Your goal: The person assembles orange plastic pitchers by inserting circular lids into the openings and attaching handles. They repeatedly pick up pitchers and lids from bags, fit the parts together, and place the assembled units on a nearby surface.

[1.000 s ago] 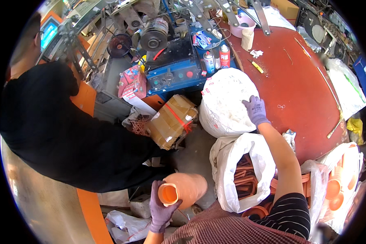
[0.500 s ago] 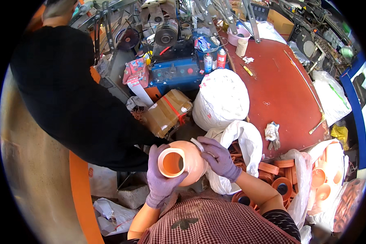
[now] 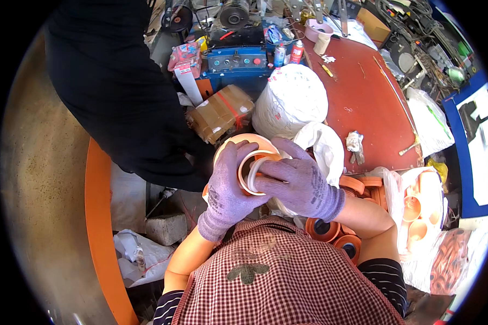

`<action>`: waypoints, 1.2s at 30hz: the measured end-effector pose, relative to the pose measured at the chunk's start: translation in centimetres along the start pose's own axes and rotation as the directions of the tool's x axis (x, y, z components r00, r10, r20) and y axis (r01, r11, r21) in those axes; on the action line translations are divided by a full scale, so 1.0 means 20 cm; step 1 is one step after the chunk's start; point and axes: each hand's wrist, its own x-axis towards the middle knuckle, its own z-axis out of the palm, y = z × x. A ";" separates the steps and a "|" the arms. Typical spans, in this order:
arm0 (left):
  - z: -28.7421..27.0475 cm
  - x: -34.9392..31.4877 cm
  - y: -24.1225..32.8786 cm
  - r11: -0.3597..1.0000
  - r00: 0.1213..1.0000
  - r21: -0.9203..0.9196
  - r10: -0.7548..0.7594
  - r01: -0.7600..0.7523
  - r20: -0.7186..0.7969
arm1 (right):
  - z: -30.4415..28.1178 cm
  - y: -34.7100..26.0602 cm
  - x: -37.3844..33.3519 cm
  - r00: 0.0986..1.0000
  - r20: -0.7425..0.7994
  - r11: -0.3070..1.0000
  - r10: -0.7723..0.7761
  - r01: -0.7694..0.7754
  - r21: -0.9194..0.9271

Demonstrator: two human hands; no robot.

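My left hand [image 3: 226, 190], in a purple glove, grips an orange pipe fitting [image 3: 246, 147] with its open mouth toward me. My right hand [image 3: 297, 181], also gloved, presses a pale ring [image 3: 251, 174] into the fitting's mouth with its fingers. Both hands are close to my chest, above my checked shirt. Right behind them lies an open white bag [image 3: 325, 145].
A person in black [image 3: 119, 92] bends over at the upper left, next to a taped cardboard box [image 3: 220, 112]. A full white sack [image 3: 290, 99], a blue machine [image 3: 238, 58] and a red table [image 3: 366, 100] stand beyond. Orange fittings [image 3: 363, 187] and bags of them [image 3: 423, 208] lie at my right.
My right hand came from the white sack down to the fitting and now pushes a ring into its mouth. The fitting was lifted closer to me.
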 end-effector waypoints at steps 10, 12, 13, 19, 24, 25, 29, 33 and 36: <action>0.05 -0.04 0.06 0.997 0.990 0.030 0.065 -0.069 0.129 | 0.02 -0.15 -0.09 0.962 0.174 0.937 0.212 -0.149 -0.316; 0.05 -0.04 0.07 0.998 0.985 0.008 0.058 -0.060 0.163 | 0.03 -0.18 -0.11 0.960 0.179 0.905 0.214 -0.126 -0.407; 0.05 -0.04 0.07 0.998 0.982 -0.001 0.054 -0.055 0.179 | 0.03 -0.19 -0.12 0.958 0.190 0.895 0.215 -0.115 -0.430; 0.05 -0.05 0.07 0.999 0.986 -0.021 0.040 -0.037 0.159 | -0.01 -0.22 -0.06 0.861 0.409 0.859 0.301 -0.059 -0.508; 0.04 -0.02 0.09 0.997 0.981 -0.011 0.078 -0.077 0.180 | -0.02 -0.21 -0.07 0.874 0.386 0.876 0.296 -0.087 -0.474; 0.04 -0.01 0.09 0.995 0.977 -0.005 0.100 -0.101 0.189 | -0.01 -0.17 -0.09 0.918 0.324 0.939 0.229 -0.120 -0.322; 0.05 -0.02 0.07 0.988 0.967 0.046 0.137 -0.150 0.214 | -0.06 -0.15 -0.09 0.797 0.254 0.298 0.547 -0.470 0.831; 0.10 0.02 0.06 0.980 0.942 0.062 0.162 -0.188 0.295 | 0.09 0.02 -0.20 0.840 0.331 -0.013 0.431 -0.361 0.932; 0.12 0.03 0.09 0.993 0.937 0.055 0.083 -0.108 0.340 | 0.03 0.05 -0.22 0.933 0.246 0.762 0.261 -0.356 0.541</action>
